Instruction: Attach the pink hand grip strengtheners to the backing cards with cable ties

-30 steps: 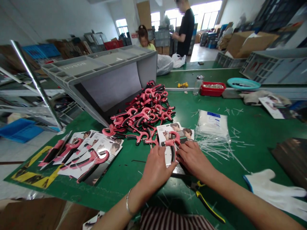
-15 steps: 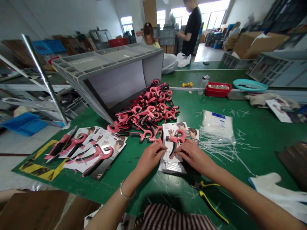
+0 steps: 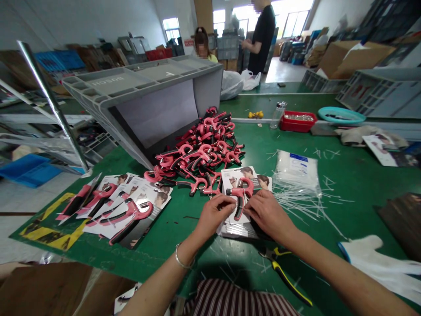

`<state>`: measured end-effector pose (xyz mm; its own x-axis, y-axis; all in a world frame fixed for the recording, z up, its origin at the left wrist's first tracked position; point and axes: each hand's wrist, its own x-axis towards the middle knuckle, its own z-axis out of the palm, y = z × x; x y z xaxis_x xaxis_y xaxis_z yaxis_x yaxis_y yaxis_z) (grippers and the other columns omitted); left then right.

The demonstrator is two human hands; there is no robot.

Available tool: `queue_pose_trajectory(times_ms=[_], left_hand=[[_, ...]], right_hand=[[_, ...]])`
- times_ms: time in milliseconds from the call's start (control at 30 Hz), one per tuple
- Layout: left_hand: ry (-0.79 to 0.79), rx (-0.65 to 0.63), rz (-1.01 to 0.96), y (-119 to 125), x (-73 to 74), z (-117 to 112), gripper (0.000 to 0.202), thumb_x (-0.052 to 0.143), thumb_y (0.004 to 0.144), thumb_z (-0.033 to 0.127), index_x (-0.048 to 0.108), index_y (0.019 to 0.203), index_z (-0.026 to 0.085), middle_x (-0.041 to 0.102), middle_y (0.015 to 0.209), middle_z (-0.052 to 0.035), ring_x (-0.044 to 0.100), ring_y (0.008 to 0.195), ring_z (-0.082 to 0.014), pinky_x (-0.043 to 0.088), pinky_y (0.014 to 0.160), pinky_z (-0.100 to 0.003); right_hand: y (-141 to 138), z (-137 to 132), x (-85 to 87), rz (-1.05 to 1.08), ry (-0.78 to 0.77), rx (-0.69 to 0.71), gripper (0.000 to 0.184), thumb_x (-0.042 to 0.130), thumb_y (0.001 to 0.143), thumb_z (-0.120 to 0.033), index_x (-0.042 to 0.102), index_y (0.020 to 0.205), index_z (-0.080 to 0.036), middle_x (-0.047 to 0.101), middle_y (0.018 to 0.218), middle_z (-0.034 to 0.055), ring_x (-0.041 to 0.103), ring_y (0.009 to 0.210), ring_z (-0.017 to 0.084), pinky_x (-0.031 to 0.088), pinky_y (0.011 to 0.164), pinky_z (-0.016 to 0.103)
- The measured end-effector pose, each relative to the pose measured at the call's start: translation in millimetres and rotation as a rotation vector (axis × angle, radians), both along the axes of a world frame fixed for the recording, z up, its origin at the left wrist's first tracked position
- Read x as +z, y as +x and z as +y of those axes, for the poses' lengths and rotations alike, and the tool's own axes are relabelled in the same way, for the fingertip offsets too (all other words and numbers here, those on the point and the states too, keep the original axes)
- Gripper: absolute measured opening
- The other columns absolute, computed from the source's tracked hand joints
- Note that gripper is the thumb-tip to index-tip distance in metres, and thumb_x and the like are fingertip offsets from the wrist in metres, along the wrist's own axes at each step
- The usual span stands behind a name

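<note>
A pink and black hand grip exerciser (image 3: 240, 195) lies on a printed backing card (image 3: 246, 180) on top of a stack of cards (image 3: 238, 230). My left hand (image 3: 214, 215) pinches the card's left edge, and my right hand (image 3: 268, 214) presses on its right side next to the exerciser. Beyond them a loose heap of pink exercisers (image 3: 200, 153) spills from a tilted grey crate (image 3: 141, 101). Several more exercisers on cards (image 3: 126, 215) lie fanned out on the left of the green workbench (image 3: 197, 259).
Yellow-handled pliers (image 3: 279, 267) lie below my right wrist. To the right are white cable ties (image 3: 304, 202), a bagged bundle (image 3: 296, 173) and a white glove (image 3: 378, 263). A red tray (image 3: 297, 121) and glass jar (image 3: 278, 115) stand farther back. Two co-workers (image 3: 259, 39) are at the back.
My left hand has moved up and right onto the card's left edge. Both hands stay on the card, and the whole view has shifted slightly.
</note>
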<state>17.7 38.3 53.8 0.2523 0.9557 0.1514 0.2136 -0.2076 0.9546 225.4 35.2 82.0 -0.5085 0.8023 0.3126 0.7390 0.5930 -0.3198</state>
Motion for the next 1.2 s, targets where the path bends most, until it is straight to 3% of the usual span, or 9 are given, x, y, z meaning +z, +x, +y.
queue_pose_trajectory(times_ms=[233,467,633,767,933,1067,1200], left_hand=[[-0.105,-0.04,-0.075,2.7,-1.6,2.9,0.015,0.067,0.084,0.029,0.072,0.091,0.017,0.068,0.089,-0.0048,0.061,0.082,-0.017,0.046,0.076,-0.027],[0.005,-0.077,0.049,5.5,6.6,0.7,0.01,0.063,0.086,0.024,0.072,0.088,0.018,0.066,0.082,-0.003,0.059,0.077,-0.0154,0.045,0.072,-0.026],[0.241,-0.116,0.243,7.0,17.9,-1.8,0.01,0.06,0.09,0.021,0.069,0.088,0.018,0.066,0.087,-0.0043,0.06,0.087,-0.0166,0.045,0.081,-0.028],[0.315,-0.13,0.474,6.6,31.2,-4.3,0.02,0.05,0.096,0.024,0.067,0.087,0.018,0.065,0.087,-0.0051,0.06,0.086,-0.0171,0.045,0.08,-0.029],[0.521,-0.099,0.784,9.3,46.9,-3.6,0.025,0.045,0.095,0.02,0.062,0.076,0.018,0.061,0.08,-0.0066,0.056,0.083,-0.0211,0.042,0.078,-0.035],[0.515,-0.089,0.678,9.4,45.5,-0.4,0.024,0.046,0.093,0.019,0.059,0.073,0.019,0.06,0.078,-0.0055,0.055,0.081,-0.0197,0.042,0.077,-0.034],[0.487,-0.088,0.621,12.3,39.8,-1.0,0.022,0.046,0.093,0.018,0.059,0.075,0.019,0.058,0.077,-0.0049,0.054,0.079,-0.0193,0.041,0.075,-0.033]], right_hand=[[-1.4,1.4,1.7,-0.082,0.0,-0.023,0.02,0.06,0.093,-0.029,0.061,0.077,-0.018,0.066,0.078,0.0058,0.05,0.08,0.022,0.038,0.08,0.035],[-3.4,-1.1,5.8,-0.071,-0.001,-0.036,0.022,0.061,0.092,-0.028,0.058,0.073,-0.018,0.065,0.076,0.0056,0.051,0.08,0.022,0.038,0.079,0.035],[-4.6,-1.9,5.1,0.06,-0.034,0.01,0.015,0.061,0.093,-0.024,0.06,0.079,-0.018,0.067,0.08,0.0047,0.054,0.084,0.022,0.04,0.079,0.034],[-5.6,-2.4,4.8,0.134,-0.072,-0.013,0.009,0.062,0.092,-0.025,0.063,0.085,-0.019,0.067,0.083,0.0039,0.054,0.084,0.022,0.041,0.079,0.034],[-9.1,-4.7,6.6,0.106,-0.049,0.013,0.009,0.058,0.094,-0.027,0.064,0.091,-0.02,0.068,0.088,0.0052,0.052,0.087,0.022,0.039,0.079,0.035],[-9.6,-5.2,4.0,0.061,-0.011,-0.012,0.015,0.055,0.095,-0.027,0.063,0.085,-0.02,0.066,0.088,0.0063,0.051,0.087,0.023,0.038,0.08,0.036],[-9.4,-6.5,-2.0,0.15,-0.032,-0.015,0.01,0.059,0.093,-0.027,0.064,0.088,-0.02,0.066,0.085,0.0048,0.052,0.088,0.023,0.037,0.079,0.037]])
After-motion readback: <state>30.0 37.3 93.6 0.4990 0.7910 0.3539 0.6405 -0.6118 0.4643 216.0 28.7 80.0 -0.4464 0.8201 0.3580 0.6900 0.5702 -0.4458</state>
